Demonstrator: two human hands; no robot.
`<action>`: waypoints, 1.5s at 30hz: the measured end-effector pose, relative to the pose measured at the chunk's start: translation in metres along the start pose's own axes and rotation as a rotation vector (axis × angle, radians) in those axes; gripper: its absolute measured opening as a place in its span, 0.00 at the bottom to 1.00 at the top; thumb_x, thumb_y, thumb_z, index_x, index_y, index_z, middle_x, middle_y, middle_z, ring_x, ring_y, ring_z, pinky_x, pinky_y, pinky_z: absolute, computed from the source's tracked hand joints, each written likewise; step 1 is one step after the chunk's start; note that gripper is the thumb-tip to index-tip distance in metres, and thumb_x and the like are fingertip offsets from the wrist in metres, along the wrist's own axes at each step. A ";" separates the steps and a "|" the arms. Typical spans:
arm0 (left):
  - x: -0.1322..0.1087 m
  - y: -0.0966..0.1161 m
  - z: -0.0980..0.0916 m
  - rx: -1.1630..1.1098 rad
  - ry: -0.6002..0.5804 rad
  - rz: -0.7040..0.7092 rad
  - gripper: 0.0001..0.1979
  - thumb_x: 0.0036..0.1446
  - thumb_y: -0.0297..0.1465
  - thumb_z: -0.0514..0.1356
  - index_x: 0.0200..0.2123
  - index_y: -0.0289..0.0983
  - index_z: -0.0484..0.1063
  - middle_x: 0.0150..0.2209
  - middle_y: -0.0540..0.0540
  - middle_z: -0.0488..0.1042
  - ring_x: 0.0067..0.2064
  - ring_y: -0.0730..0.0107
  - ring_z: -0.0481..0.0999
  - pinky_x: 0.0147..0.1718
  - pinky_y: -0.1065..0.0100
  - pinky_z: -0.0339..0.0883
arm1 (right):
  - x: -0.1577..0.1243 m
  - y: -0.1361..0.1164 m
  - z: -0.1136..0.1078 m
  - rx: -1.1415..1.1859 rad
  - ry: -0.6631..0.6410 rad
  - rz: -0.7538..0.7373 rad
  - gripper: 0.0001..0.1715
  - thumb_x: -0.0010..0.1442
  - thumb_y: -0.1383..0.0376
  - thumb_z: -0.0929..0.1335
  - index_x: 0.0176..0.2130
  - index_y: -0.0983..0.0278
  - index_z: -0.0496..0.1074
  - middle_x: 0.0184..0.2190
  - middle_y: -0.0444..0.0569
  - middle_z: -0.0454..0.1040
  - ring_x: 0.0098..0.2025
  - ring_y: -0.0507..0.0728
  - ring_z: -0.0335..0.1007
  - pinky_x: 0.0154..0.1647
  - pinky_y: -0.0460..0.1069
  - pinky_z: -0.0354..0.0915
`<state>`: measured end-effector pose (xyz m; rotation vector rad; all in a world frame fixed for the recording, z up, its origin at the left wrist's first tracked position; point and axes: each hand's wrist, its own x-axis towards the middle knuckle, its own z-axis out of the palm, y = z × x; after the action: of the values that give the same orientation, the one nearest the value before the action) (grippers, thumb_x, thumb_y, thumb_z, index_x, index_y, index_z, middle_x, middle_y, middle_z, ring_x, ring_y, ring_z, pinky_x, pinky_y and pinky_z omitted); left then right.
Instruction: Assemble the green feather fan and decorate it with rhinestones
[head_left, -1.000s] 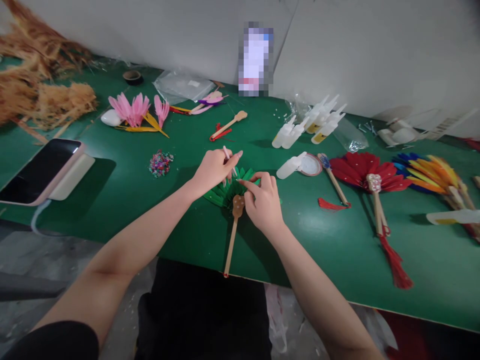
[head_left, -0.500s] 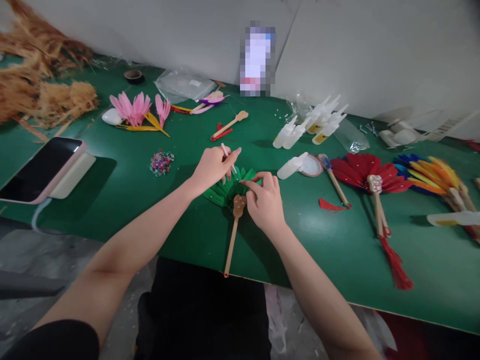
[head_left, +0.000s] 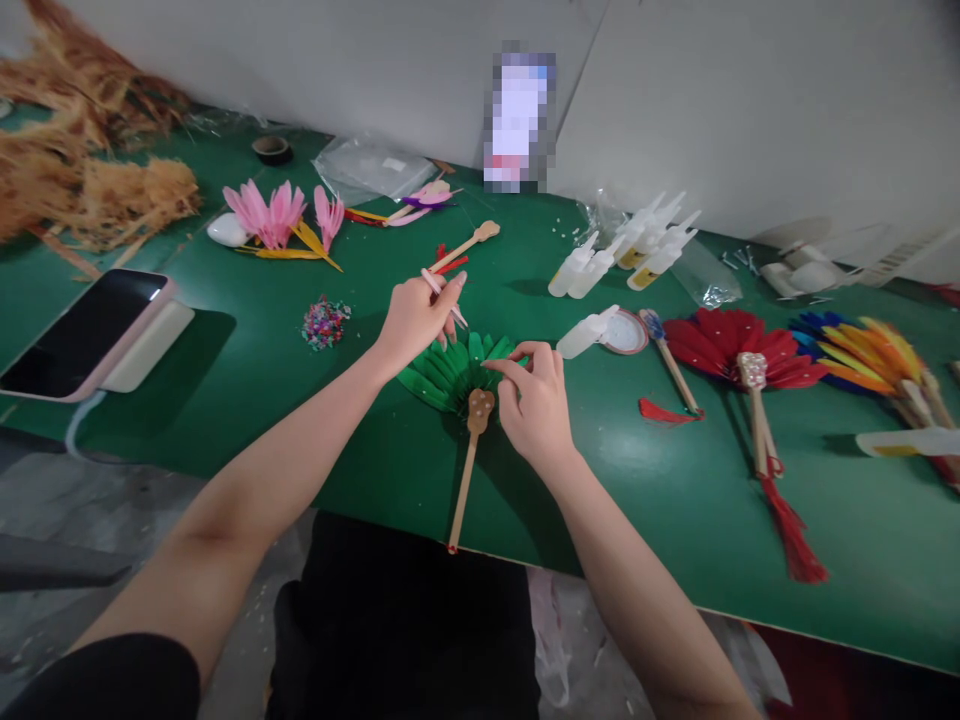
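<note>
In front of me lies a green feather fan with a wooden handle pointing toward the table edge. Small pale dots sit on its wooden head and on some feathers. My left hand is closed round a thin pale pink pen-like stick, tip down, just above the fan's upper left feathers. On the fan's right side, my right hand pinches at the feathers with bent fingers; the exact contact under its fingertips is partly hidden. A pile of tiny coloured gems lies to the left.
Right of the fan are a lying glue bottle, a round white dish, several upright glue bottles and a red feather fan. Pink feathers and a phone on a stand are at the left. A screen leans on the wall.
My left hand has lifted away from the green fan, up and slightly left, with the stick still in it. My right hand stays at the feathers.
</note>
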<state>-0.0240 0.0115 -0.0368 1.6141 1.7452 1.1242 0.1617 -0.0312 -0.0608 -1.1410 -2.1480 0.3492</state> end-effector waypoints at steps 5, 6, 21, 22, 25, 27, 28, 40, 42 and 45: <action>0.009 -0.007 -0.008 -0.085 0.143 -0.002 0.23 0.65 0.38 0.54 0.17 0.37 0.66 0.12 0.52 0.69 0.11 0.79 0.67 0.13 0.77 0.60 | 0.000 -0.002 -0.001 0.091 0.109 0.007 0.19 0.62 0.73 0.58 0.39 0.65 0.77 0.39 0.55 0.65 0.40 0.60 0.62 0.42 0.59 0.65; 0.011 -0.010 -0.010 -0.103 0.174 -0.002 0.24 0.64 0.39 0.54 0.17 0.37 0.66 0.11 0.52 0.69 0.11 0.79 0.66 0.13 0.77 0.59 | 0.000 -0.002 -0.002 0.120 0.140 0.016 0.19 0.62 0.73 0.58 0.39 0.64 0.76 0.39 0.54 0.65 0.40 0.59 0.62 0.42 0.58 0.66; 0.027 -0.028 -0.022 -0.489 0.407 -0.124 0.21 0.61 0.40 0.58 0.17 0.38 0.65 0.12 0.53 0.65 0.12 0.79 0.63 0.10 0.75 0.55 | 0.007 0.014 -0.017 0.056 0.044 -0.009 0.22 0.60 0.72 0.58 0.36 0.60 0.80 0.52 0.54 0.63 0.56 0.65 0.60 0.56 0.66 0.61; 0.026 -0.029 -0.021 -0.473 0.405 -0.127 0.22 0.60 0.42 0.57 0.18 0.38 0.65 0.12 0.52 0.65 0.12 0.79 0.63 0.10 0.74 0.54 | 0.007 0.013 -0.016 0.049 0.010 -0.025 0.23 0.61 0.72 0.58 0.37 0.60 0.80 0.54 0.53 0.62 0.58 0.65 0.58 0.58 0.67 0.60; 0.027 -0.032 -0.019 -0.439 0.402 -0.140 0.24 0.60 0.46 0.57 0.18 0.38 0.65 0.12 0.52 0.65 0.11 0.80 0.62 0.10 0.75 0.53 | 0.006 0.012 -0.012 0.036 -0.041 -0.054 0.23 0.61 0.72 0.58 0.38 0.61 0.80 0.57 0.54 0.60 0.61 0.66 0.57 0.60 0.67 0.59; 0.028 -0.033 -0.019 -0.447 0.398 -0.147 0.24 0.59 0.47 0.57 0.18 0.38 0.65 0.12 0.53 0.65 0.11 0.80 0.62 0.09 0.75 0.53 | 0.006 0.012 -0.010 0.029 -0.061 -0.063 0.24 0.60 0.72 0.58 0.39 0.62 0.81 0.59 0.54 0.60 0.62 0.66 0.56 0.61 0.68 0.58; 0.028 -0.033 -0.019 -0.457 0.395 -0.149 0.24 0.59 0.47 0.58 0.18 0.38 0.65 0.12 0.53 0.65 0.11 0.80 0.62 0.09 0.76 0.53 | 0.006 0.012 -0.010 0.024 -0.072 -0.066 0.24 0.60 0.73 0.58 0.39 0.62 0.81 0.59 0.54 0.59 0.62 0.67 0.55 0.62 0.68 0.58; 0.023 -0.024 -0.018 -0.476 0.351 -0.139 0.22 0.61 0.41 0.57 0.18 0.38 0.63 0.12 0.52 0.66 0.12 0.80 0.64 0.09 0.77 0.54 | 0.005 0.011 -0.006 -0.016 -0.119 -0.061 0.24 0.60 0.72 0.58 0.41 0.62 0.81 0.61 0.55 0.58 0.64 0.69 0.54 0.63 0.70 0.55; 0.023 -0.024 -0.018 -0.475 0.348 -0.143 0.22 0.61 0.42 0.57 0.18 0.38 0.64 0.12 0.52 0.66 0.12 0.80 0.64 0.09 0.77 0.54 | 0.005 0.011 -0.006 -0.019 -0.127 -0.059 0.24 0.60 0.72 0.58 0.42 0.62 0.81 0.61 0.55 0.58 0.64 0.69 0.53 0.63 0.70 0.55; 0.023 -0.024 -0.018 -0.479 0.352 -0.151 0.23 0.60 0.44 0.58 0.18 0.38 0.65 0.12 0.52 0.66 0.12 0.80 0.64 0.09 0.77 0.54 | 0.005 0.011 -0.005 -0.016 -0.128 -0.056 0.24 0.60 0.72 0.58 0.43 0.63 0.81 0.61 0.56 0.58 0.64 0.69 0.53 0.64 0.70 0.55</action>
<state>-0.0559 0.0311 -0.0433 1.0267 1.5991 1.6706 0.1704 -0.0211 -0.0605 -1.0910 -2.2928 0.3895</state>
